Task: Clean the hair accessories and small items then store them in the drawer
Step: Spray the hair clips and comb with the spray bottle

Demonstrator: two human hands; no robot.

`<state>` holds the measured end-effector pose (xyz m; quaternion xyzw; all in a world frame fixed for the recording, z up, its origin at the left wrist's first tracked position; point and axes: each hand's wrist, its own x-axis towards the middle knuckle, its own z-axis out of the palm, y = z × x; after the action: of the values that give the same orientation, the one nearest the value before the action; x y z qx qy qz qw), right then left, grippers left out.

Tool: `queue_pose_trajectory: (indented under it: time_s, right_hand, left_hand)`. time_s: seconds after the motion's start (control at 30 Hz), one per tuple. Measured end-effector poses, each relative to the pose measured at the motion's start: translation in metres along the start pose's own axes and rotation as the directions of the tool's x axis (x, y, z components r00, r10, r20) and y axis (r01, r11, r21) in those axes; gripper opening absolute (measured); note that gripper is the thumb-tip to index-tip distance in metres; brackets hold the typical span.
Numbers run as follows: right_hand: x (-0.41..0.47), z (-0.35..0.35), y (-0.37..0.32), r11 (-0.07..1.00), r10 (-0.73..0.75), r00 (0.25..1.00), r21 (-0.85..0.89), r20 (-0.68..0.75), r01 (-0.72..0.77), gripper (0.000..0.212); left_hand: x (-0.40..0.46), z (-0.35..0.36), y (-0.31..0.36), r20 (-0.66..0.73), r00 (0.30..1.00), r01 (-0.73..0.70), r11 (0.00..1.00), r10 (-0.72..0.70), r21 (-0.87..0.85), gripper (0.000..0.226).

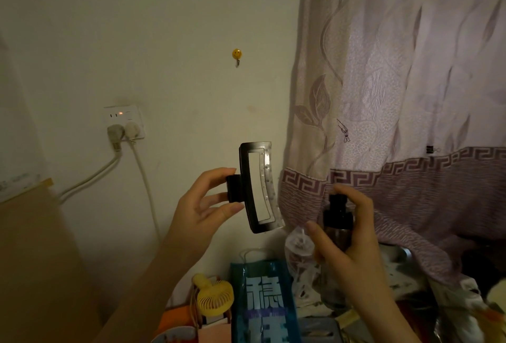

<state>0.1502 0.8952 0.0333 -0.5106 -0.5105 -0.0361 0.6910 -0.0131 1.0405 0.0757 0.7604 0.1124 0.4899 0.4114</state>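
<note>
Holding up a large black rectangular plastic hair claw clip [258,188] w/ a clear speckled inner jaw, the left hand [204,205] pinches its hinge tab btwn thumb and forefinger, other fingers loosely spread. Clip stands nearly upright in mid-air in front of the cream wall [164,41], just left of the curtain edge. The right hand [353,236] wraps round a small dark spray bottle [338,222] w/ a black pump top, forefinger resting on the top, thumb along the side; bottle is upright, near the clip's lower right, not touching it. A faint mist shows beside the nozzle. Behind: pale purple patterned lace curtain [410,96], yellow smiley wall hook [237,55], white wall socket [124,120] w/ two plugs in. Below the hands, among clutter: yellow handheld mini fan [215,299] and blue printed plastic bag [264,301] side by side. Brown cardboard box [32,246] at left.
</note>
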Motion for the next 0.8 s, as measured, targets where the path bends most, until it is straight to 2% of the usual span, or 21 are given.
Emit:
queue_pose_trajectory:
  time_s: [0.07, 0.13, 0.2, 0.3, 0.43, 0.57, 0.73, 0.8]
  right_hand:
    - [0.002, 0.001, 0.000, 0.987, 0.092, 0.996, 0.134, 0.006, -0.092, 0.066]
    - [0.003, 0.003, 0.003, 0.950, 0.192, 0.981, 0.242, 0.039, -0.196, 0.083]
    - [0.003, 0.005, 0.006, 0.926, 0.232, 0.970, 0.288, 0.074, -0.244, 0.096]
    - [0.000, 0.013, 0.005, 0.906, 0.283, 0.954, 0.299, 0.097, -0.299, 0.101]
    - [-0.002, 0.023, 0.007, 0.875, 0.339, 0.939, 0.350, 0.051, -0.335, 0.084]
    - [0.001, 0.024, 0.010, 0.846, 0.379, 0.924, 0.386, 0.050, -0.368, 0.069]
    - [0.007, 0.014, 0.009, 0.846, 0.365, 0.924, 0.374, 0.115, -0.381, 0.055]
    - [0.011, 0.010, 0.009, 0.848, 0.358, 0.923, 0.364, 0.143, -0.385, 0.055]
  left_hand:
    - [-0.002, 0.002, -0.001, 0.004, 1.000, 0.011, 1.000, -0.011, -0.022, 0.046]
    - [-0.004, 0.005, -0.001, 0.015, 1.000, 0.026, 0.999, -0.025, -0.047, 0.045]
    - [-0.008, 0.010, 0.000, 0.020, 1.000, 0.026, 0.998, -0.025, -0.065, 0.045]
    - [-0.014, 0.016, 0.001, -0.010, 1.000, 0.020, 0.995, -0.021, -0.094, 0.045]
    - [-0.021, 0.024, -0.001, -0.024, 0.998, 0.048, 0.988, -0.052, -0.144, 0.046]
    - [-0.024, 0.023, -0.004, 0.004, 0.997, 0.081, 0.990, -0.081, -0.114, 0.048]
    - [-0.018, 0.006, -0.008, 0.103, 0.986, 0.131, 0.991, -0.132, 0.016, 0.075]
    - [-0.009, -0.001, -0.004, 0.118, 0.984, 0.130, 0.991, -0.133, 0.032, 0.078]
